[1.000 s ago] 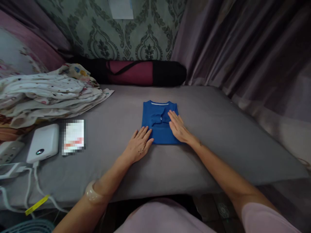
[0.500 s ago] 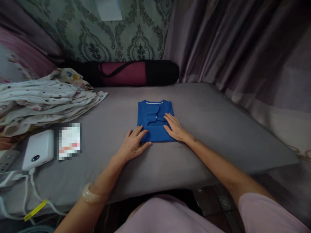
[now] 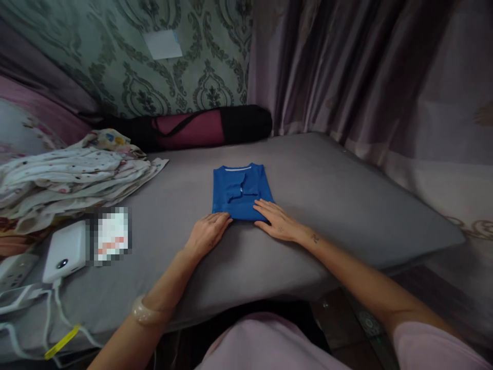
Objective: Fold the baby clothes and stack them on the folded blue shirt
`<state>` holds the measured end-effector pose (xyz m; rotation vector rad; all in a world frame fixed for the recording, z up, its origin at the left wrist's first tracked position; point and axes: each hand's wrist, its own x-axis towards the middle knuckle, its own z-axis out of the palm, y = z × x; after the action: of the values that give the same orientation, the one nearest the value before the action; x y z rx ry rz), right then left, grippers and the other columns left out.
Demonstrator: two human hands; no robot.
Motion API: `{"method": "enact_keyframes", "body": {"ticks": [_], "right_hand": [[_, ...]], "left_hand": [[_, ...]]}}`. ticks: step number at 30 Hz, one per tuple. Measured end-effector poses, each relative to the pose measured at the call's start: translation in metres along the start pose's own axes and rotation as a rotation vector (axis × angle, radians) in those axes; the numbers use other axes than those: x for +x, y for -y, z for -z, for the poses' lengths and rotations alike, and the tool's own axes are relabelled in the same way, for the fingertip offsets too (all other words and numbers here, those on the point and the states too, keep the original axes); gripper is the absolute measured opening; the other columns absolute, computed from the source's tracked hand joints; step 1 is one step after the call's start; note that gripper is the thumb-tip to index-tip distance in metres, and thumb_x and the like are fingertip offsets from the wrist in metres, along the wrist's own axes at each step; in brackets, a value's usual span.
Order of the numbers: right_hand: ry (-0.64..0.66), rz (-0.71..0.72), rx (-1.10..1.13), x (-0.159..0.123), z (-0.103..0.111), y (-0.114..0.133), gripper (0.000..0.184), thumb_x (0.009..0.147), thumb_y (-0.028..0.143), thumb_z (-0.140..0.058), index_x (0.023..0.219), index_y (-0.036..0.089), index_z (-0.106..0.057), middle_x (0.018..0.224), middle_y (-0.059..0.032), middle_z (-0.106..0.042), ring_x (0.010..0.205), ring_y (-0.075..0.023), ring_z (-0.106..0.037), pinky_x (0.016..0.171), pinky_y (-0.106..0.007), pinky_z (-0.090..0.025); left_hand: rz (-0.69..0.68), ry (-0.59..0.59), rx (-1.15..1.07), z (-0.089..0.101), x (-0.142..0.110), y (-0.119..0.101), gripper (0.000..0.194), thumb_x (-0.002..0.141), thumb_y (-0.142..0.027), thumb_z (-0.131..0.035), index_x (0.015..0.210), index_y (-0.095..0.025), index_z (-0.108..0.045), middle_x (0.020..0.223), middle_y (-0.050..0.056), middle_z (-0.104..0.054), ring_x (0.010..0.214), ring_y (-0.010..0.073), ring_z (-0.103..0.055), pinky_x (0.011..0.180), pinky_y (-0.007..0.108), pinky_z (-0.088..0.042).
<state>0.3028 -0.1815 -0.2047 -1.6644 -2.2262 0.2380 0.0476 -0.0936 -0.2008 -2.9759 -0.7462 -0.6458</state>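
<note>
A folded blue shirt (image 3: 234, 192) lies on the grey bed sheet in the middle, its collar with a white neck band pointing away from me. Its sleeves are tucked inward over the body, and the lower part is turned up as a flat band. At the near left corner, my left hand (image 3: 207, 231) has its fingers closed together over the shirt's edge; the thumb is hidden. My right hand (image 3: 279, 221) rests at the near right corner, fingers stretched out over the cloth and thumb apart, by the near edge.
A crumpled spotted cloth (image 3: 73, 177) is heaped at the left. Nearer are a white power bank (image 3: 67, 249) with cables, a power strip (image 3: 17, 270) and a blurred-out flat item (image 3: 113, 234). A long black and maroon bag (image 3: 192, 128) lies along the wall; curtains (image 3: 346, 77) hang at right.
My left hand has turned from fingers spread on the shirt to fingers closed at its near edge. My right hand has slid toward me. The lower band looks shorter, and the view has tilted.
</note>
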Motion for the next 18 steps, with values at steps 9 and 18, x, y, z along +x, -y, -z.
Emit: {"method": "enact_keyframes", "body": {"ticks": [9,18], "right_hand": [[-0.067,0.061,-0.114,0.002,0.004,-0.022,0.051,0.09,0.011,-0.042,0.14,0.016,-0.046,0.141,-0.0124,-0.05,0.132,-0.023,-0.044,0.11,-0.043,-0.038],[-0.066,0.191,-0.276,-0.008,0.013,-0.028,0.052,0.087,-0.001,-0.035,0.133,0.011,-0.053,0.137,-0.0136,-0.054,0.129,-0.0212,-0.047,0.112,-0.043,-0.036]], "left_hand": [[-0.055,0.203,-0.051,0.011,0.001,0.029,0.041,0.094,-0.023,-0.04,0.133,-0.016,-0.049,0.139,0.013,-0.052,0.129,0.0234,-0.048,0.107,0.041,-0.042],[-0.09,0.161,-0.058,0.016,-0.004,0.031,0.048,0.092,-0.014,-0.033,0.139,-0.016,-0.046,0.142,0.011,-0.049,0.132,0.0209,-0.044,0.111,0.043,-0.036]]}}
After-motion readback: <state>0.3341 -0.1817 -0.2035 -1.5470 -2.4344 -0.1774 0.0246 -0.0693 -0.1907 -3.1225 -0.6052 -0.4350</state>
